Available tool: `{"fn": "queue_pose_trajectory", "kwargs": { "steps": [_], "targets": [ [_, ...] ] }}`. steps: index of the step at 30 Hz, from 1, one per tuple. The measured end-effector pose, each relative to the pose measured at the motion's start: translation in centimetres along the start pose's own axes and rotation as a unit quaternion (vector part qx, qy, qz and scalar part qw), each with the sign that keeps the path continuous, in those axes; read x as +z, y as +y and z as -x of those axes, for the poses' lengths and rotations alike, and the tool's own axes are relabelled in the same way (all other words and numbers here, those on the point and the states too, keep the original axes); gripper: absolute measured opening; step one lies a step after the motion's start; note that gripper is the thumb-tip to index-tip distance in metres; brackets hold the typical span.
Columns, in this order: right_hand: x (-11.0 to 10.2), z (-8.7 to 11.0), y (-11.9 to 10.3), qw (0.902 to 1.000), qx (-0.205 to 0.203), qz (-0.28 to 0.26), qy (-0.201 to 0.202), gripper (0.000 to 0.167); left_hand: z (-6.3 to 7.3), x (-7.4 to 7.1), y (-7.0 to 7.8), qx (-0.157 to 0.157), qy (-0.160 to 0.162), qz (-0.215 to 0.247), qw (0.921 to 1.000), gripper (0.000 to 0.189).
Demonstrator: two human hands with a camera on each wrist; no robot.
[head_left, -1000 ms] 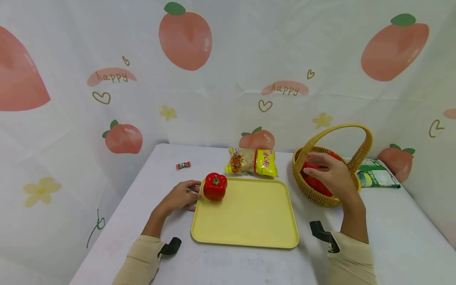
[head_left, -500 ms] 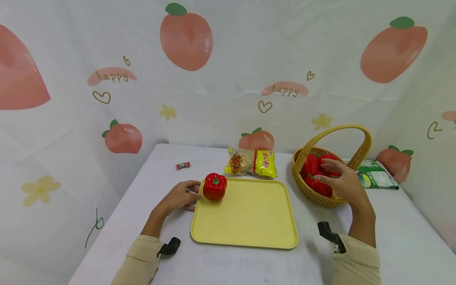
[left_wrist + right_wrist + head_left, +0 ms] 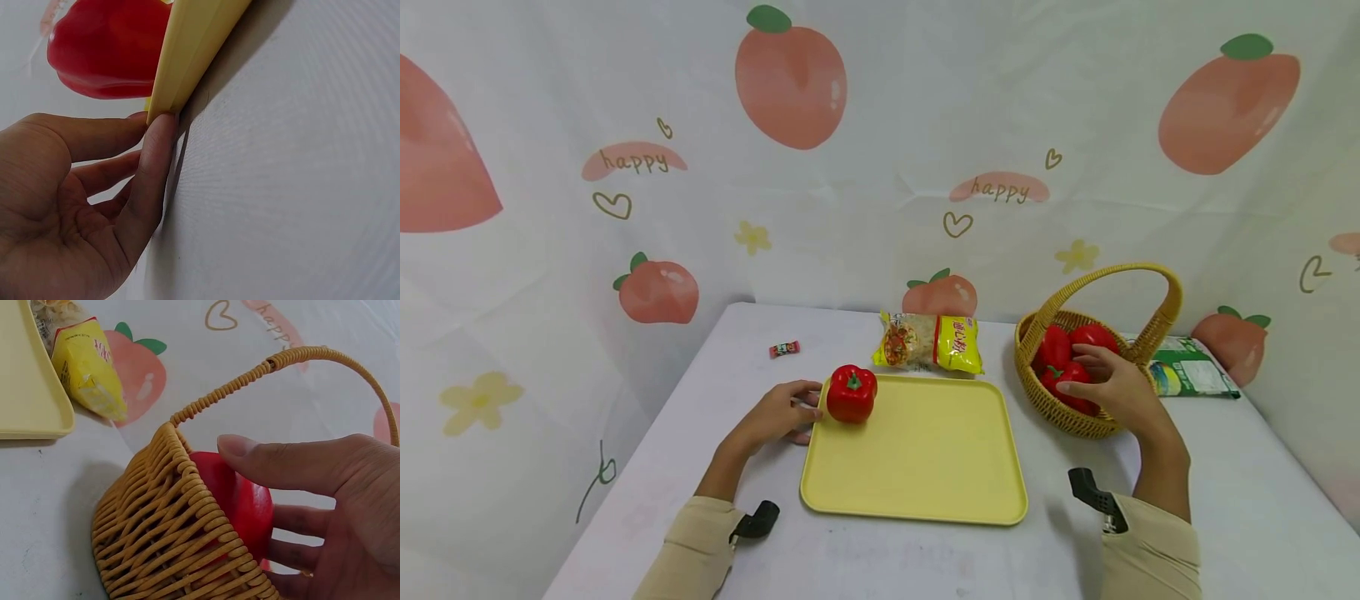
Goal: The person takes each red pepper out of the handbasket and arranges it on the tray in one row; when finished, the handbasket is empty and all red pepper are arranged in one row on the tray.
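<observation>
Currently, the left hand [image 3: 778, 414] is pinching the left rim of the yellow tray [image 3: 925, 458], its digits bent and their tips closing to the thin edge between them. The tray is lying on the white table [image 3: 887, 562], and a red bell pepper [image 3: 852, 396] is sitting in its far left corner, green stem facing up, just beside the left hand. Over to the right, the right hand [image 3: 1116, 387] is cupping the near pepper [image 3: 1070, 373] inside the wicker basket [image 3: 1078, 425], thumb lying on one side and fingers reaching round the other, parted by the pepper's width; how firmly they are gripping, one cannot tell. Beyond it, the left pepper [image 3: 1054, 346] and the far pepper [image 3: 1093, 336] are resting in the same basket, which is standing apart from the tray with its handle arching overhead. A yellow packet [image 3: 928, 343] is lying by the tray's far edge, while a small wrapped sweet [image 3: 785, 349] is lying at the far left. On the far right, a green packet [image 3: 1198, 367] is showing from behind the basket, and a peach-printed cloth [image 3: 880, 108] is hanging at the far side
</observation>
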State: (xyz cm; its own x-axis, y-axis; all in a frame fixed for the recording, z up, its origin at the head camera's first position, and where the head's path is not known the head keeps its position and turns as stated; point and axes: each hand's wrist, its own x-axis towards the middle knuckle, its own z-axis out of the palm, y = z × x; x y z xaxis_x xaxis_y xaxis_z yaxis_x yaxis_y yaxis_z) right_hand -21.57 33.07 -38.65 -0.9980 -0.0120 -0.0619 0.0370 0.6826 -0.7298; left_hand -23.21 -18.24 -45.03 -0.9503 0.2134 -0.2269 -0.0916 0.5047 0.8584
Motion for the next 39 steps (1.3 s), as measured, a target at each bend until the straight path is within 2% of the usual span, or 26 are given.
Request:
{"fn": "queue_pose_trajectory", "kwargs": {
  "steps": [9,18,28,39],
  "targets": [
    [0.2,0.0,-0.3,0.9996,0.025,0.002,-0.011,0.094,0.0,-0.1,-0.1,-0.001,0.001,0.000,1.0000,0.057],
    [0.3,-0.1,-0.2,0.9986,0.038,0.030,-0.023,0.100,0.0,0.0,-0.2,0.002,-0.002,0.003,1.0000,0.056],
    [0.1,0.3,-0.4,0.9972,0.055,0.048,-0.019,0.101,-0.1,0.0,-0.3,0.002,0.002,0.001,1.0000,0.057],
    [-1.0,1.1,-1.5,0.9984,0.018,0.053,0.010,0.093,-0.1,0.0,-0.3,0.001,0.002,-0.002,1.0000,0.056]
  ]
}}
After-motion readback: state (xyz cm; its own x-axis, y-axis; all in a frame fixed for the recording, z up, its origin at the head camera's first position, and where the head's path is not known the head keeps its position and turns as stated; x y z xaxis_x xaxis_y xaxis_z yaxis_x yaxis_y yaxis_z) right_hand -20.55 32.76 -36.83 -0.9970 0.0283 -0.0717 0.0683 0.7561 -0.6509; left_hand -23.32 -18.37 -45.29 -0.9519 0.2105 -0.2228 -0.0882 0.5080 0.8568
